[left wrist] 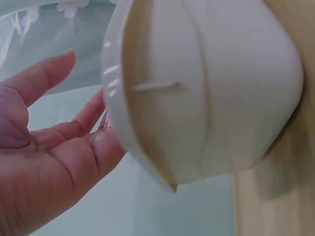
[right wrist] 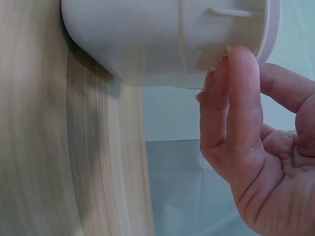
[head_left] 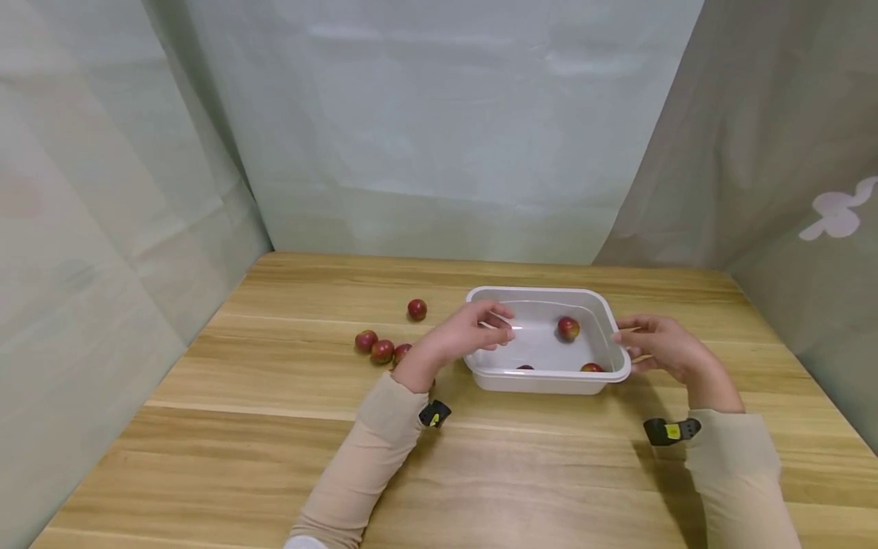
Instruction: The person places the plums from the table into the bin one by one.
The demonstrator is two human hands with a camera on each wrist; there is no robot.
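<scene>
Tabletop [head_left: 274, 457] of pale wood carries a white plastic tub [head_left: 549, 377] near its middle. The left hand [head_left: 469, 335] reaches over the tub's left rim, its grip released, fingers nearly straight beside the rim. The right hand [head_left: 661, 347] sits at the tub's right rim, fingers loosely bent with their tips against the rim's underside, grasping nothing firmly. Three small red fruits [head_left: 568, 328] lie inside the tub; four loose fruits [head_left: 381, 351] lie on the wood to its left.

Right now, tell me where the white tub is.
In the head view, the white tub sits on the wooden table between both hands, right of the loose red fruits.
</scene>
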